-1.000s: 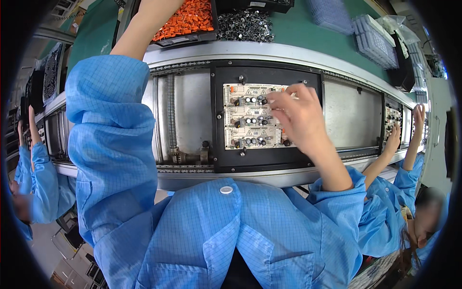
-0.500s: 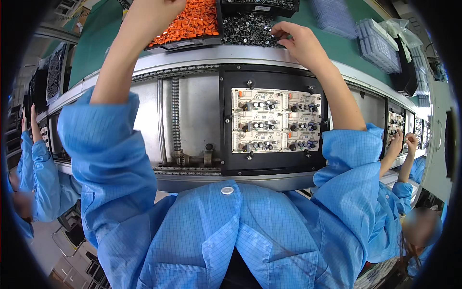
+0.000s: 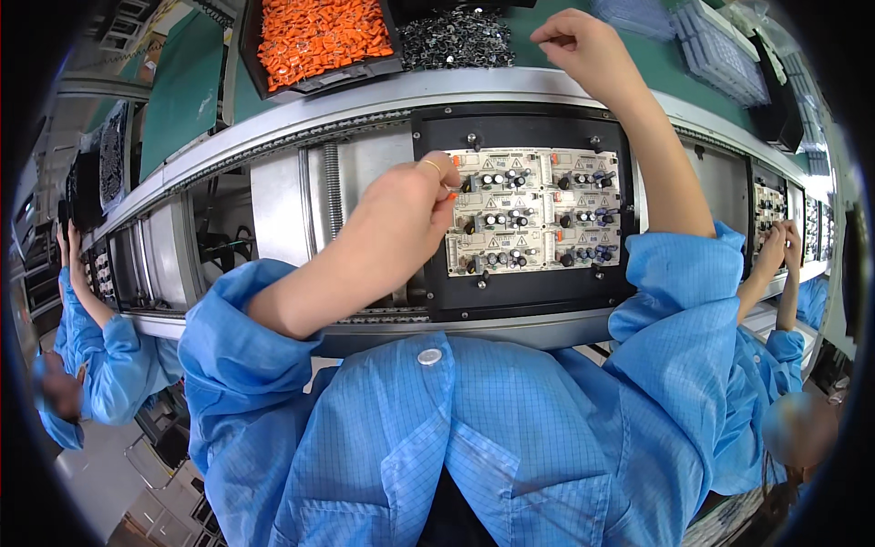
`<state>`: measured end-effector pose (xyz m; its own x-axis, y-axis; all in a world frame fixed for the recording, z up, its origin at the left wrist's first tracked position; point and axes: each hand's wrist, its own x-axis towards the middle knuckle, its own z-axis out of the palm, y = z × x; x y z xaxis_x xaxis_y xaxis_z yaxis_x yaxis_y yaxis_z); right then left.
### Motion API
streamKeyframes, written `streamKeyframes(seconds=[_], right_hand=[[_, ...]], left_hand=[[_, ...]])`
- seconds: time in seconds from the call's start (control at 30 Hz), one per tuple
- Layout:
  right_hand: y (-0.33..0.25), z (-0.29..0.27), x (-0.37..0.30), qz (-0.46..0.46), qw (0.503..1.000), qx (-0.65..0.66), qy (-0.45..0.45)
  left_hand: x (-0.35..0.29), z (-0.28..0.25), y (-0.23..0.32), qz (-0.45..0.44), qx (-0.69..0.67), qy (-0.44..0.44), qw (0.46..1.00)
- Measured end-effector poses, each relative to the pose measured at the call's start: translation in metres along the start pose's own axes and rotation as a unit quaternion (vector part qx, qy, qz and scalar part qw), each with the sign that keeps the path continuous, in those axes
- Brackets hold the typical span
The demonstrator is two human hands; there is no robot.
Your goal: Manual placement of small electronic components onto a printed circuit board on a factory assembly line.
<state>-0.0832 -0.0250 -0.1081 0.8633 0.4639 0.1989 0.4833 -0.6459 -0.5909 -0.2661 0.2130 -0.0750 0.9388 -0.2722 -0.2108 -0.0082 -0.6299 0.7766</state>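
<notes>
My left hand [image 3: 401,205] is at the left edge of the panel of cream circuit boards [image 3: 538,219], fingers pinched. A small orange component [image 3: 450,195] shows at its fingertips, over the left column of boards. The panel sits in a black carrier frame [image 3: 519,296] and bears several capacitors; an orange part stands near the top of its right column. My right hand [image 3: 588,53] is raised over the green mat, right of a heap of small dark metal parts [image 3: 460,41]. Its thumb and fingers are pinched together; what is between them, if anything, I cannot make out.
A black bin [image 3: 365,71] of orange components stands on the green table [image 3: 497,82] beyond the metal rail [image 3: 437,89]. Clear plastic trays [image 3: 725,55] are stacked at far right. Co-workers in blue work along the line on both sides, one hand [image 3: 775,251] at another board panel.
My left hand has come down from the orange bin to the boards, with an orange component at its fingertips. My right hand has lifted away from the dark metal parts, toward the right.
</notes>
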Motion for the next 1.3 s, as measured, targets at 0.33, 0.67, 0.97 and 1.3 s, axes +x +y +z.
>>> streamKeyframes(seconds=[0.33, 0.67, 0.97, 1.3], right_hand=[[-0.060, -0.040, -0.091, -0.007, 0.956, 0.277, 0.094], [-0.076, -0.038, -0.159, 0.072, 0.940, 0.302, 0.139], [-0.085, -0.023, -0.183, 0.103, 0.963, 0.233, 0.091], [-0.093, 0.014, -0.180, -0.002, 0.999, -0.031, 0.022]], left_hand=[[0.002, 0.025, -0.009, 0.097, 0.160, 0.020, 0.982], [0.007, 0.028, -0.004, 0.090, 0.227, 0.009, 0.970], [0.011, 0.027, -0.004, 0.110, 0.248, -0.007, 0.962], [0.080, -0.056, -0.023, 0.087, 0.204, 0.282, 0.934]])
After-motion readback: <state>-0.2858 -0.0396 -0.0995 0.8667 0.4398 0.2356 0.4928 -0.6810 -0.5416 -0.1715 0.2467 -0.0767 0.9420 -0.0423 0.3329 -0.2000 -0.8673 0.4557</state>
